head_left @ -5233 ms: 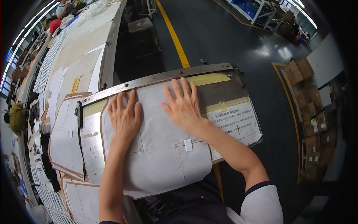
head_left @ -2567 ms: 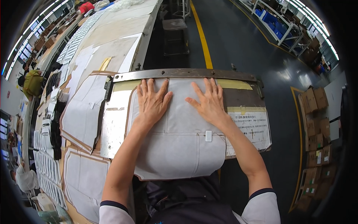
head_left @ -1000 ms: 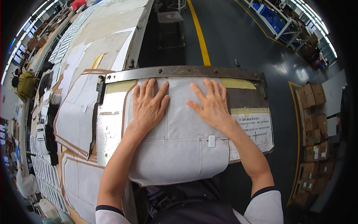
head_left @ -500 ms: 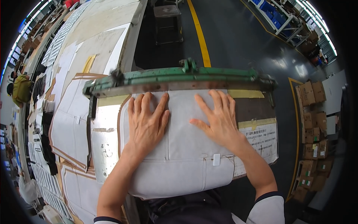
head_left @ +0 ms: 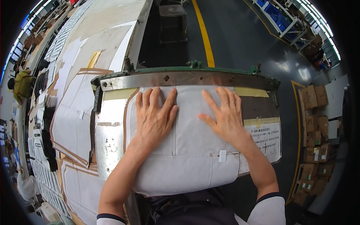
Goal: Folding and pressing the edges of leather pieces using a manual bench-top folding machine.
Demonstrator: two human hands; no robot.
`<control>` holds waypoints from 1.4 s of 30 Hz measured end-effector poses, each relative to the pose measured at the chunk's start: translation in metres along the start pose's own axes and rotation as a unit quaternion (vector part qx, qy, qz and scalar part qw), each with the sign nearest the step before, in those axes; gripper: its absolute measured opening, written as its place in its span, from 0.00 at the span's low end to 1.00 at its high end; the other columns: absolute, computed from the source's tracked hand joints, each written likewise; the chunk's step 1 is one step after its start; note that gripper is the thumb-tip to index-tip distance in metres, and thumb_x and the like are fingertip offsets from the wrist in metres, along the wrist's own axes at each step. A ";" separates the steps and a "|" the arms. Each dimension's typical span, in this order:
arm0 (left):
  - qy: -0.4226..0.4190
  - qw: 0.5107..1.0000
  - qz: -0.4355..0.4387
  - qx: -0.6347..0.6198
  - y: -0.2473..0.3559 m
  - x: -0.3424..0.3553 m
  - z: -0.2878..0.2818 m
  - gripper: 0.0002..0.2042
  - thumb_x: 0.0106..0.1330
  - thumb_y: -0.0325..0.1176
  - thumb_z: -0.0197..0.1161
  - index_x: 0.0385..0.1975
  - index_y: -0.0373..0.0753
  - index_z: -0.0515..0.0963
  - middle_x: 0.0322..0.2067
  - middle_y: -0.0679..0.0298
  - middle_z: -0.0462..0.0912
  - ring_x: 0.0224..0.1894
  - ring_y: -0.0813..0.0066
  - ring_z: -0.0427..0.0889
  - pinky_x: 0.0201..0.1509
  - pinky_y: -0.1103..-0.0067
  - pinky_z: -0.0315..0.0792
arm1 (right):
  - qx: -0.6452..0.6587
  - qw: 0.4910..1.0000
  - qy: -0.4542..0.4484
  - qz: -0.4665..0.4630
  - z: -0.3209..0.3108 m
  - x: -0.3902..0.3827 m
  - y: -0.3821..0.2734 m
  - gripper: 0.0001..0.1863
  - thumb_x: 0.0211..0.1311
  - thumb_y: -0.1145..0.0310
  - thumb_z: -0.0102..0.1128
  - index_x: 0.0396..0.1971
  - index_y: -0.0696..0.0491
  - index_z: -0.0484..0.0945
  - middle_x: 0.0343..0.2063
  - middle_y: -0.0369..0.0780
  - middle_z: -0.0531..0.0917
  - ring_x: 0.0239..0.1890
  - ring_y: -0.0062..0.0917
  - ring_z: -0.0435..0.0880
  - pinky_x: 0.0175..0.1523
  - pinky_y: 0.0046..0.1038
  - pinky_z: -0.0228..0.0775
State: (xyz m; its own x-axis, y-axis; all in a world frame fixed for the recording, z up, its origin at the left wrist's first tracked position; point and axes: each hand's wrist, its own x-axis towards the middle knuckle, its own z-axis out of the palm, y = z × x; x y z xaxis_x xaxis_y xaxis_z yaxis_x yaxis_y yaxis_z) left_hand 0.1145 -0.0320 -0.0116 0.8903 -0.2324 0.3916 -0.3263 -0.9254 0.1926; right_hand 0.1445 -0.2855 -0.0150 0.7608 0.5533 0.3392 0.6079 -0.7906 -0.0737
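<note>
A light grey stitched panel (head_left: 191,129) with a small white tab (head_left: 222,156) lies on a metal machine bed (head_left: 109,140). Its far edge reaches the steel bar (head_left: 183,80) of a green-framed bending machine (head_left: 232,70). My left hand (head_left: 153,118) presses flat on the panel left of its lengthwise seam, fingers spread, fingertips close to the bar. To the right, my right hand (head_left: 226,114) also rests flat on it, thumb and fingers apart. The panel's near end curves down over the front of the bed. Whether its far edge lies under the bar is hidden.
More grey panels (head_left: 73,123) with brown edges are stacked on the table at left. A printed sheet (head_left: 262,140) is taped to the bed at right. Cardboard boxes (head_left: 313,127) stand beyond the yellow floor line. A stool (head_left: 172,18) is behind the machine; a person in yellow-green (head_left: 23,86) is far left.
The machine's bar has turned: its green top was facing me, blurred by motion, and now the steel face shows, still. My hands stay spread on the panel; the whole view has shifted slightly.
</note>
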 end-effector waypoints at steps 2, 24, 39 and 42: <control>-0.001 1.000 -0.001 0.004 0.002 0.000 -0.002 0.21 0.76 0.40 0.59 0.67 0.46 0.76 0.59 0.49 0.69 0.64 0.49 0.66 0.72 0.52 0.58 | 0.006 1.000 0.000 0.000 -0.001 0.000 0.000 0.37 0.72 0.38 0.56 0.67 0.52 0.73 0.61 0.53 0.68 0.66 0.48 0.65 0.69 0.61 0.55; -0.008 0.999 0.021 -0.026 0.011 -0.038 -0.015 0.25 0.71 0.46 0.66 0.65 0.44 0.77 0.57 0.49 0.71 0.63 0.50 0.68 0.72 0.49 0.57 | 0.009 1.000 -0.012 -0.019 -0.030 -0.026 -0.016 0.35 0.65 0.45 0.67 0.60 0.59 0.76 0.50 0.48 0.74 0.54 0.41 0.71 0.61 0.47 0.62; -0.082 0.993 0.059 -0.065 0.018 -0.085 -0.056 0.29 0.64 0.38 0.73 0.66 0.41 0.76 0.63 0.50 0.72 0.67 0.47 0.71 0.71 0.54 0.67 | 0.190 0.977 0.008 -0.095 -0.029 -0.014 -0.066 0.26 0.57 0.68 0.73 0.55 0.62 0.77 0.48 0.45 0.75 0.53 0.39 0.75 0.59 0.41 0.67; -0.080 0.991 0.064 -0.081 0.011 -0.087 -0.056 0.30 0.63 0.37 0.74 0.65 0.39 0.76 0.63 0.50 0.74 0.67 0.46 0.72 0.69 0.56 0.70 | 0.203 0.973 0.019 -0.110 -0.010 0.008 -0.079 0.24 0.59 0.70 0.70 0.54 0.63 0.77 0.48 0.44 0.76 0.51 0.37 0.75 0.56 0.38 0.68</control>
State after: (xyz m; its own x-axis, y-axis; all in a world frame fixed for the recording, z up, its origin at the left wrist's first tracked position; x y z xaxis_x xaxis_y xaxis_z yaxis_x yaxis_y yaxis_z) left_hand 0.0162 -0.0053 0.0069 0.8735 -0.4008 0.2764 -0.4745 -0.8280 0.2988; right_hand 0.0997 -0.2210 0.0025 0.5979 0.6814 0.4222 0.8006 -0.4815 -0.3566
